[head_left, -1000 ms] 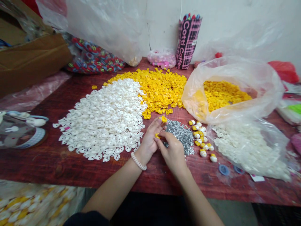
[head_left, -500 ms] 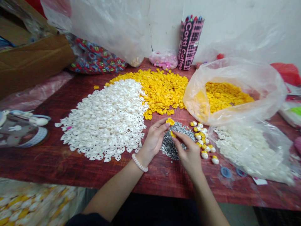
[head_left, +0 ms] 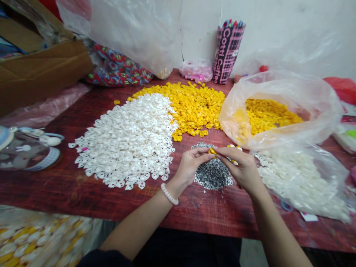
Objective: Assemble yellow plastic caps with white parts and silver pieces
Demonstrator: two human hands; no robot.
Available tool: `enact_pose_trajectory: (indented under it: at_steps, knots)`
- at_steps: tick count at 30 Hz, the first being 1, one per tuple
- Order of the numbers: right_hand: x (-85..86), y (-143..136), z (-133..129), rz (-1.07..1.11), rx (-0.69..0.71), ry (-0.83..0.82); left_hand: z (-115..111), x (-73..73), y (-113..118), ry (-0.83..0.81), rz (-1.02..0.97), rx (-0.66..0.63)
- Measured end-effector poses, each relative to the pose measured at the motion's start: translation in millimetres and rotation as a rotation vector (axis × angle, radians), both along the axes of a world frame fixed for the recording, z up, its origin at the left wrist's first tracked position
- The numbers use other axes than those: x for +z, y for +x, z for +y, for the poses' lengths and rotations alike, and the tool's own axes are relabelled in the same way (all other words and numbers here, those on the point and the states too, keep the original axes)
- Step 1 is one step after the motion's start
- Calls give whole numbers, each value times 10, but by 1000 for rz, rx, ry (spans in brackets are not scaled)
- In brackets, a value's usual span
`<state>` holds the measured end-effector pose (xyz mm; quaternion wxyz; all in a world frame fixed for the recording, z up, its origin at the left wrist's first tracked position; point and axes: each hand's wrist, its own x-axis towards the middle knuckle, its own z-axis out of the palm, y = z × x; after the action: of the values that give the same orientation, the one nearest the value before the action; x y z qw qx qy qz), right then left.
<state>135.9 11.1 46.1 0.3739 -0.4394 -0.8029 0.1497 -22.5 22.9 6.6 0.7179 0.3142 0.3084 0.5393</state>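
Observation:
Over a heap of small grey discs, my left hand and my right hand meet fingertip to fingertip. Both pinch at a small yellow plastic piece; whether it is one piece or two pressed together is hidden by the fingers. A pale coiled band circles my left wrist. Left of the hands spreads a big pile of white plastic pieces, bordered behind by a pile of yellow plastic pieces. Several white-and-yellow egg-like pieces show partly behind my right hand.
An open plastic bag holds more yellow pieces, with a bag of whitish pieces in front. Left are a jar and a cardboard box. A Cotti Coffee paper holder stands by the wall. White-and-yellow pieces fill a container below.
Half a second ago my hands were apart, each pinching a yellow piece. They have come together, my right hand moving up and covering most of the egg-like pieces.

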Motion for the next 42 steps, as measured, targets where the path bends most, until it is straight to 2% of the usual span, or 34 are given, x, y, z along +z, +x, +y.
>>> enact_pose_trajectory:
  at_steps: [7, 14, 21, 24, 27, 31, 35, 40, 42]
  knots:
    - [23, 45, -26, -132, 57, 56, -20, 15, 2, -2, 38, 41]
    - [-148, -48, -58, -127, -26, 325, -47, 51, 19, -28, 113, 46]
    - [-273, -59, -73, -68, -15, 323, -51, -27, 2, 47, 312, 71]
    - [-329, -29, -42, -53, -2, 294, -49, -70, 26, 63, 342, 80]
    - [-380, -9, 12, -29, 5, 273, -43, -51, 53, 97, 342, 94]
    - [-445, -40, 43, 23, -56, 226, -55, -2, 45, 211, 451, 154]
    - [-505, -73, 9, 8, -98, 199, -94, -38, 18, 369, 650, 197]
    - [-540, -32, -27, -68, -74, 208, -71, -46, 0, 568, 858, 266]
    - [-538, -5, -33, -72, -59, 208, -36, -28, -14, 657, 869, 236]
